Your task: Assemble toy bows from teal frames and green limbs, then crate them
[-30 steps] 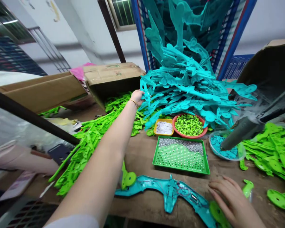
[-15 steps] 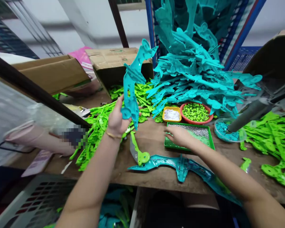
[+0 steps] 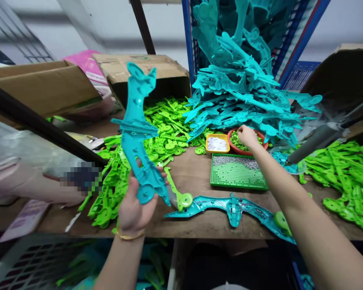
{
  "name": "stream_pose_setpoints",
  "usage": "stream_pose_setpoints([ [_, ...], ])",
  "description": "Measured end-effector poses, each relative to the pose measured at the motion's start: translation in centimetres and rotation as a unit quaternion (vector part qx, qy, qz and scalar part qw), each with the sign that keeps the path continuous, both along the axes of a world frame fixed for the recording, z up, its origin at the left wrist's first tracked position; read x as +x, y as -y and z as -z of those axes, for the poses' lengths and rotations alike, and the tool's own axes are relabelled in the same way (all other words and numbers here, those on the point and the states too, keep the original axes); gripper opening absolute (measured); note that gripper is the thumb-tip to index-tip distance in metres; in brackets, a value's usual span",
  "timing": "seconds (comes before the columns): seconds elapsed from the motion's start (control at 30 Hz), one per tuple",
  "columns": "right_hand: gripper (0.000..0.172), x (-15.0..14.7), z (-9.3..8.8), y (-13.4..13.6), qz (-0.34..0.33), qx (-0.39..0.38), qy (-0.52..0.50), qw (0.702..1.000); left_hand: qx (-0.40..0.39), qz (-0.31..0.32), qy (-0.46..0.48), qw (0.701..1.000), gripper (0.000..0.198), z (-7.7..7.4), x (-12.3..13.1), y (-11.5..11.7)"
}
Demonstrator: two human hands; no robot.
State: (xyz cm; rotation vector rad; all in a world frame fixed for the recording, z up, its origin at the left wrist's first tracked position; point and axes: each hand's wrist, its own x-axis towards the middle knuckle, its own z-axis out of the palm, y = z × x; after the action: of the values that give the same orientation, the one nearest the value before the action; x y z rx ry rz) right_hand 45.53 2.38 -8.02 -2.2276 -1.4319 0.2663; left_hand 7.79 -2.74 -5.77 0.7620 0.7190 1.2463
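Observation:
My left hand point(image 3: 136, 211) is closed round the lower end of a turquoise plastic bow-shaped shell point(image 3: 133, 139), which stands upright above the bench. At the red bowl point(image 3: 241, 151), my right hand point(image 3: 247, 137) dips its bent fingertips among small green plastic pieces point(image 3: 236, 141); what they pinch is hidden. A second turquoise bow shell point(image 3: 215, 204) lies along the bench front, its inner side up with thin wires in it. Green arm pieces point(image 3: 184, 200) sit at both its ends.
Beside the bowl are a yellow tray point(image 3: 217, 151) of whitish bits and a green perforated tray point(image 3: 238, 177) of small metal parts. Turquoise shells point(image 3: 238, 100) are heaped behind; green arms point(image 3: 166, 125) lie left and right. A grey post point(image 3: 314, 141) slants at right.
My left hand has brought the turquoise shell left, lower and nearer. My right hand has moved from the green tray up and right to the red bowl.

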Motion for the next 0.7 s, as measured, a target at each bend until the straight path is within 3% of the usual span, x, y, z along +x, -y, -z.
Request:
stream_pose_setpoints([
  [0.13, 0.031, 2.6, 1.2, 0.7, 0.022, -0.02, 0.002, 1.0, -0.056, 0.048, 0.045, 0.996, 0.041, 0.7, 2.8, 1.1],
  [0.3, 0.031, 1.6, 0.4, 2.5, 0.043, 0.049, -0.009, 0.998, -0.085, 0.08, 0.073, 0.99, 0.042, 1.4, 4.8, 2.6],
  [0.43, 0.038, -3.2, -1.1, 7.7, -0.001, 0.121, -0.052, 0.991, -0.089, 0.061, 0.068, 0.992, 0.038, 2.2, 6.1, 3.8],
  [0.47, 0.036, -5.1, -1.3, 9.5, -0.034, 0.129, -0.082, 0.988, -0.087, 0.058, 0.069, 0.992, 0.036, 2.4, 6.6, 4.2],
  [0.57, 0.031, -11.0, -1.3, 14.9, -0.207, 0.106, -0.264, 0.936, -0.073, 0.061, 0.08, 0.992, 0.033, 3.1, 8.3, 5.6],
  [0.63, 0.026, -13.7, -0.9, 17.5, -0.234, 0.102, -0.274, 0.927, -0.061, 0.064, 0.078, 0.993, 0.032, 3.3, 9.2, 6.7],
  [0.7, 0.023, -14.9, -0.4, 18.9, -0.216, 0.116, -0.275, 0.93, -0.051, 0.06, 0.068, 0.995, 0.033, 3.3, 9.7, 7.7],
])
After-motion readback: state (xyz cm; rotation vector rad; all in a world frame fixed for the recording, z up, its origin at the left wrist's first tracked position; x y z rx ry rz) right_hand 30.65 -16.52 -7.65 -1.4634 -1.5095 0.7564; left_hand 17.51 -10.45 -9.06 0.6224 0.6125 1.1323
